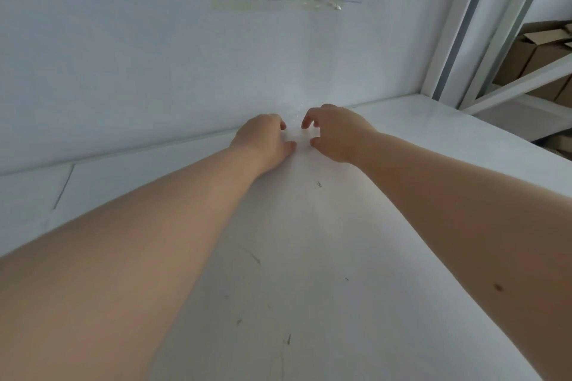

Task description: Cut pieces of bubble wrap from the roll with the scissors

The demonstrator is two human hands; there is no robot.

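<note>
Both your arms reach to twelve o'clock, where the white table (309, 257) meets the wall (123, 56); your left hand (263, 138) and right hand (335, 130) sit close together, fingers curled and part open, apparently pinching a faint, clear sheet of bubble wrap (298, 124) that hangs down the wall from about twelve o'clock high; whether either grip has truly closed on it, you cannot tell. Neither the roll nor the scissors show here. The film is nearly invisible against white, so you may miss its edge; pull unevenly and it could skew, giving a crooked piece.
</note>
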